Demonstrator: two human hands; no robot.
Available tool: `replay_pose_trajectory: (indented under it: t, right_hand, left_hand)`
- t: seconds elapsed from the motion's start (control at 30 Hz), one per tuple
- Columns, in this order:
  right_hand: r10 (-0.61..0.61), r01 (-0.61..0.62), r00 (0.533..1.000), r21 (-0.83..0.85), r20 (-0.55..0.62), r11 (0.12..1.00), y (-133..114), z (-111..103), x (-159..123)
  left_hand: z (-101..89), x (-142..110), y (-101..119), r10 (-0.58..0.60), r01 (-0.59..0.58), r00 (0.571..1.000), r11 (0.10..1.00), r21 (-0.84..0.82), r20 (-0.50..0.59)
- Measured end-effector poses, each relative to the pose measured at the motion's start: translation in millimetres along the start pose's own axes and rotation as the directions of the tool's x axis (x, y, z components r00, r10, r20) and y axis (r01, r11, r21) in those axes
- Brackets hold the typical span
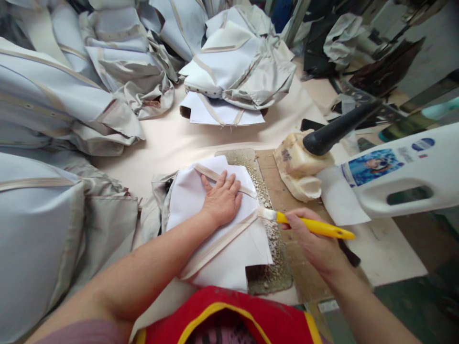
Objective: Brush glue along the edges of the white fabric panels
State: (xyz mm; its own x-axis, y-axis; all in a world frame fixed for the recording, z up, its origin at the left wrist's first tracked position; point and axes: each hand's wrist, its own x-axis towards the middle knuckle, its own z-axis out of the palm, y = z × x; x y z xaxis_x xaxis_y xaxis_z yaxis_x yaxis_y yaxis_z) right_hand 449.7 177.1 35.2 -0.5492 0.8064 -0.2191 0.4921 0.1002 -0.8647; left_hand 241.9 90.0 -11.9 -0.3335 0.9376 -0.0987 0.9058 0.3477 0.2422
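Observation:
A white sewn piece (211, 243) with beige tape strips lies on a speckled, glue-crusted board (270, 282) in front of me. My left hand (223, 198) presses flat on it, fingers spread. In my right hand (311, 239) is a paintbrush (319, 228) with a yellow handle, gripped between thumb and fingers. Its white-coated bristles touch the right edge of the piece, at the end of the lower tape strip. Grey lining fabric (157, 203) bunches out at the left side of the piece.
A cut-open plastic jug (405, 172) lies at the right, beside a glue-caked container (301, 165) with a black handle (344, 126) sticking out. White and grey sewn pieces (244, 62) are piled at the back and along the left (32, 229). Brown cardboard (268, 172) lies beside the board.

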Motion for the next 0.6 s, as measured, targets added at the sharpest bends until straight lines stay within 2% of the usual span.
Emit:
replay_pose_trajectory:
  t: [0.1,0.17,0.23,0.27,0.33,0.4,0.47,0.53,0.6]
  right_hand:
    - [0.013,-0.015,0.994,0.015,0.112,1.0,1.4,14.9,25.2]
    - [0.021,-0.02,0.997,-0.015,0.071,1.0,3.8,15.5,34.6]
    - [0.007,-0.007,1.0,-0.019,0.007,1.0,4.0,12.4,40.0]
    - [-0.004,0.004,1.0,-0.018,0.012,1.0,3.1,11.1,42.0]
    - [-0.027,0.03,0.995,-0.023,0.096,0.999,-0.4,10.9,46.2]
    - [-0.053,0.061,0.984,-0.043,0.168,0.997,-4.6,13.6,51.9]
    - [-0.073,0.08,0.992,-0.062,0.1,0.995,-8.3,17.1,59.3]
    - [-0.082,0.08,0.996,-0.045,-0.046,0.996,-9.9,20.7,67.6]
    - [-0.081,0.08,0.995,-0.009,-0.063,0.997,-8.3,25.6,75.9]
  left_hand:
    - [-16.0,-5.8,-0.5,-0.021,0.02,1.0,0.999,0.049,0.017]
    - [-32.6,-7.7,-7.1,-0.033,0.034,0.999,0.994,0.107,-0.011]
    - [-50.2,-3.1,-23.1,-0.084,0.093,0.994,0.983,0.155,-0.064]
    - [-58.1,2.1,-35.0,-0.135,0.148,0.987,0.976,0.159,-0.087]
    - [-69.9,17.0,-64.8,-0.285,0.292,0.955,0.952,0.097,-0.082]
    - [-75.5,32.7,-97.0,-0.431,0.433,0.901,0.9,-0.051,0.042]
    - [-76.4,42.9,-123.9,-0.483,0.531,0.844,0.817,-0.227,0.234]
    - [-75.3,45.2,-140.6,-0.443,0.588,0.801,0.709,-0.389,0.402]
    - [-74.3,42.1,-147.2,-0.367,0.61,0.784,0.608,-0.509,0.501]
